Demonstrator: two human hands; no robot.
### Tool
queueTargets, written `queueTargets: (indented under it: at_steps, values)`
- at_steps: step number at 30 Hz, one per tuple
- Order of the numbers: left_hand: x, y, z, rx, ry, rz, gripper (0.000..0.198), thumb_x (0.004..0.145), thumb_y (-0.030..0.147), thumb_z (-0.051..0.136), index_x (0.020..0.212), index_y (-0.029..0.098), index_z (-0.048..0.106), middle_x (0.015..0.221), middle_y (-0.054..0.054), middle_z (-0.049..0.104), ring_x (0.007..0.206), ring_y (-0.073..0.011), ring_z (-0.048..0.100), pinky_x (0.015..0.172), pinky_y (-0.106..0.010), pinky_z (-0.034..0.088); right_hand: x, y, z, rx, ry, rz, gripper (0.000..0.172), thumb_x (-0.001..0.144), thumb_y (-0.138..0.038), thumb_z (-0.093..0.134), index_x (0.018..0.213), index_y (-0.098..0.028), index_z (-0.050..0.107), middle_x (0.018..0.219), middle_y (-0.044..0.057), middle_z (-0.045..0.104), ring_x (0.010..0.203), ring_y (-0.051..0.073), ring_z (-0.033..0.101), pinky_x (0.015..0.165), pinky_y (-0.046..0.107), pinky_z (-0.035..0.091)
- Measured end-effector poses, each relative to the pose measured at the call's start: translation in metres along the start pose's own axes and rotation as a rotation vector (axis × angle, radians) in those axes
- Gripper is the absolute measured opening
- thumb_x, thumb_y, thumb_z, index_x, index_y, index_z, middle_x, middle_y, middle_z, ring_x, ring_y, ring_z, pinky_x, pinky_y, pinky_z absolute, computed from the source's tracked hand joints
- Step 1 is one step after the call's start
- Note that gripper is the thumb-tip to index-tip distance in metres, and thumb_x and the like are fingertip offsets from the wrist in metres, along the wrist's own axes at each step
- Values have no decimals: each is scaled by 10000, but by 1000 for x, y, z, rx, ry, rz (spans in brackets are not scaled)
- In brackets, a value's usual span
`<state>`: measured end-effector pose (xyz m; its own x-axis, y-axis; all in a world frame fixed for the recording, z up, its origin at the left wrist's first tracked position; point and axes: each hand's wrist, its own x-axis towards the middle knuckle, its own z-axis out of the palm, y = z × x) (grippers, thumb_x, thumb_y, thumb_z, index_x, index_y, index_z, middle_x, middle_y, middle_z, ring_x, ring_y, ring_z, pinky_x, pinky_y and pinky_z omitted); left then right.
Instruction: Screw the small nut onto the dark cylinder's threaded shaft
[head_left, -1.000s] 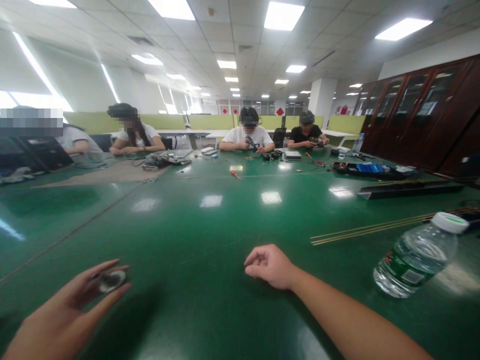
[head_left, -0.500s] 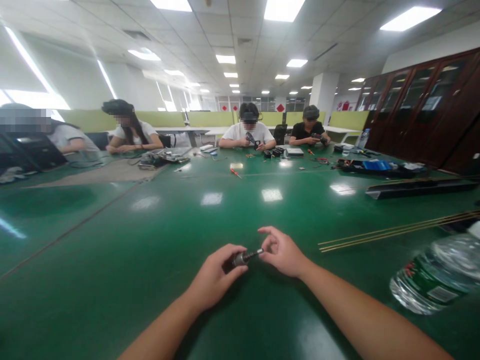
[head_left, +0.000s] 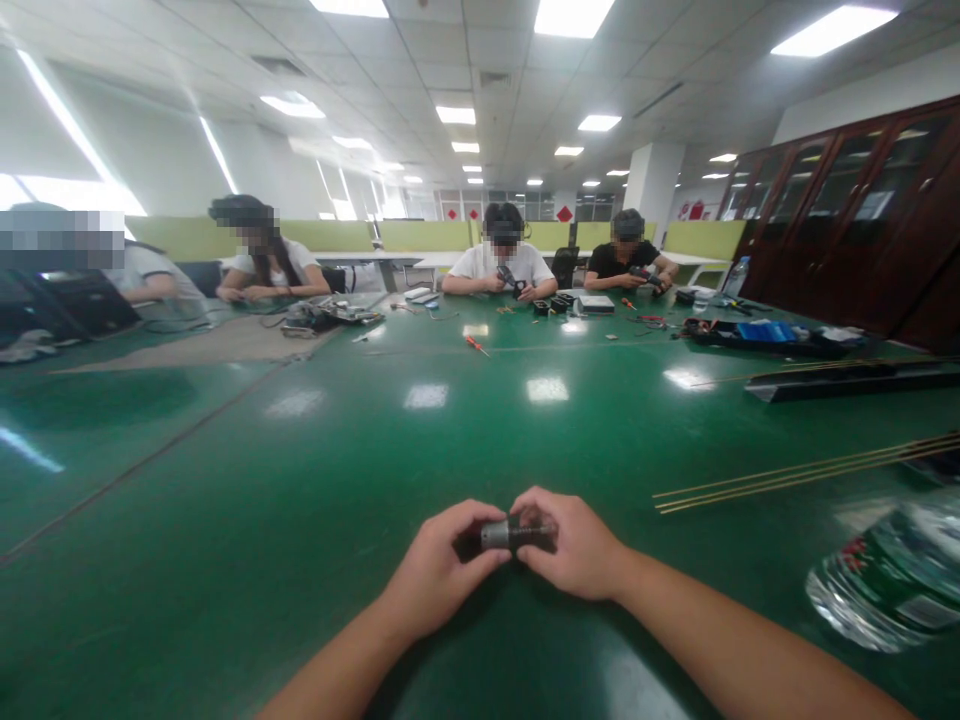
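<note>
A grey metal cylinder with a thin dark ribbed shaft (head_left: pixel 496 535) lies crosswise between my hands, low over the table. Thumb and fingers of my left hand (head_left: pixel 439 555) grip the thick cylinder end. My right hand (head_left: pixel 574 540) curls around the shaft side, thumb below and fingers above. Its fingers hide part of the shaft, and the two hands' fingertips nearly meet.
On the green table (head_left: pixel 337 460), thin brass-coloured rods (head_left: pixel 787 475) and a large water bottle (head_left: pixel 892 575) lie to the right. An orange screwdriver (head_left: pixel 476 346) rests further off. Co-workers sit across the far side among tools and parts. A black channel (head_left: pixel 847 383) lies far right.
My right hand has moved from the shaft's tip in toward the cylinder and closed around the shaft side. The part has turned to lie more level, and its silvery tip no longer shows.
</note>
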<state>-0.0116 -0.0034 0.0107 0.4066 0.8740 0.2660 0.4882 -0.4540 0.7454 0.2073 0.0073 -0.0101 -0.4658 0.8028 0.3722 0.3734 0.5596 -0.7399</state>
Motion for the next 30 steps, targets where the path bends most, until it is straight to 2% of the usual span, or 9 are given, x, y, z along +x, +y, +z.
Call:
queueTargets:
  at_steps: [6,12,23,30]
  values:
    - [-5,3,2,-32,-18,35,219,807,271,731,1014,224,676,952,-15,710,886,-192,656,827,-307,482,-5,-10,-1,-83,26,-12,268,735,-153,660,986,-227,602,856,-12,676,753,160,633,696,250,452]
    - [-9,-2,2,-47,10,63,257,790,279,759,1024,217,675,986,-33,721,918,-202,666,857,-319,492,-6,-13,-2,-152,65,-27,274,749,-202,680,1011,-234,604,868,-10,686,770,169,645,713,262,450]
    - [-9,3,1,-72,1,73,245,786,276,754,1012,206,688,948,-42,726,881,-206,670,826,-324,504,-8,-16,-3,-172,31,-110,136,763,-210,665,895,-228,641,811,4,697,722,177,639,693,276,441]
    - [-9,3,2,-56,17,78,237,792,252,754,1016,215,686,965,-33,725,898,-198,671,838,-312,503,-9,-14,-2,-208,34,-112,123,759,-226,656,881,-218,645,758,7,680,667,171,616,670,276,430]
